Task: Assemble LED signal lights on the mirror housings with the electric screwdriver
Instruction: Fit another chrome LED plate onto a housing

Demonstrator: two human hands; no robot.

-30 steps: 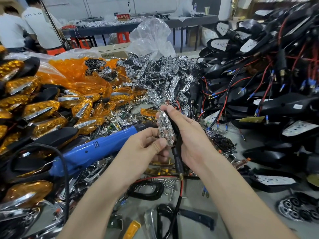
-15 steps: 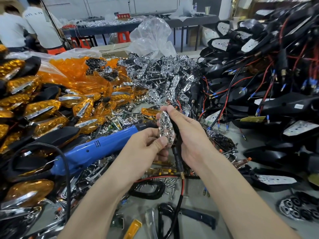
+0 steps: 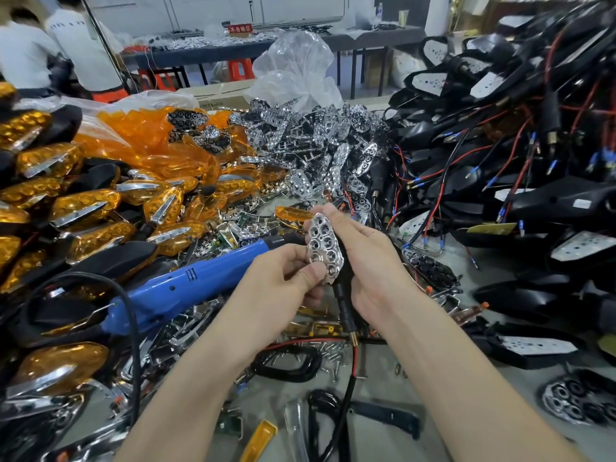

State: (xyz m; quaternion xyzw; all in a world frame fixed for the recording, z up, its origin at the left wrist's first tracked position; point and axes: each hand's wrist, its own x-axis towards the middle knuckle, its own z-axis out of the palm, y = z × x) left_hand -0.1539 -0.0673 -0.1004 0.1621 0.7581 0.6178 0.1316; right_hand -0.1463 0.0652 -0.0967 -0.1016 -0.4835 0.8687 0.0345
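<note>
**A:** What have your hands got hold of?

**B:** Your left hand (image 3: 283, 278) pinches the lower edge of a chrome LED reflector plate (image 3: 325, 248) between thumb and fingers. Your right hand (image 3: 363, 261) closes around the same plate from the other side, fingertips on its upper end, with a black mirror housing stem (image 3: 345, 305) running down through that palm. A black and red wire (image 3: 353, 365) trails from the stem to the table (image 3: 376, 438).

**A:** And the electric screwdriver?

**B:** The blue electric screwdriver (image 3: 186, 288) lies just left of the reflector plate, its tip end passing behind your left hand, its black cord (image 3: 130, 315) looping farther left. Neither hand grips it.

**A:** What surrounds the plate?

**B:** Beyond it is a heap of loose chrome reflectors (image 3: 320, 145). Left of it are amber signal lights (image 3: 83, 205). Right of it are stacked black mirror housings (image 3: 533, 208) with red and black leads. Below it, small screws (image 3: 328, 350) lie scattered on the table.
</note>
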